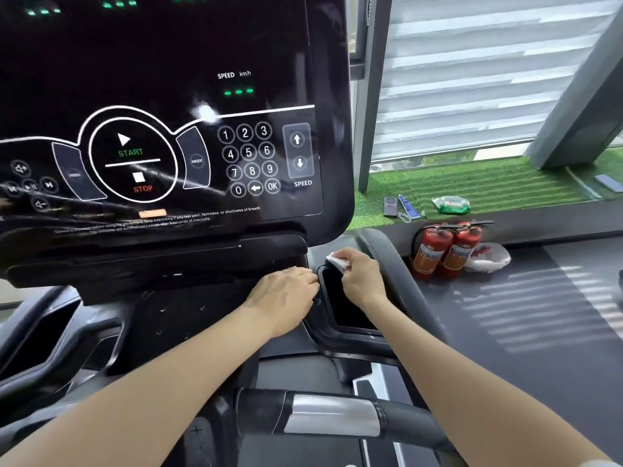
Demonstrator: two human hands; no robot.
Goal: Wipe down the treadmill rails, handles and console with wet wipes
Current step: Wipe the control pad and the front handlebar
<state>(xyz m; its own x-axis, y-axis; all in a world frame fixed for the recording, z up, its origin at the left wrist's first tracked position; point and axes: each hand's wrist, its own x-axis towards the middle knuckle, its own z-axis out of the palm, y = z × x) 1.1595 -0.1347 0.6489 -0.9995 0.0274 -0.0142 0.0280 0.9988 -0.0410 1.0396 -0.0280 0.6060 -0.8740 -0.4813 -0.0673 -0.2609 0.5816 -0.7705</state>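
Right hand (362,276) pinches a wet wipe (337,261) at the console (303,62) tray's (340,326) rim (left hand (286,294) rests flat).

A window with horizontal blinds (472,79) admits striped light onto the dark floor (539,315). Below the window lies a strip of artificial grass (488,183). Two red fire extinguishers (445,251) stand on the floor against the ledge, touching a white plastic bag (488,257).
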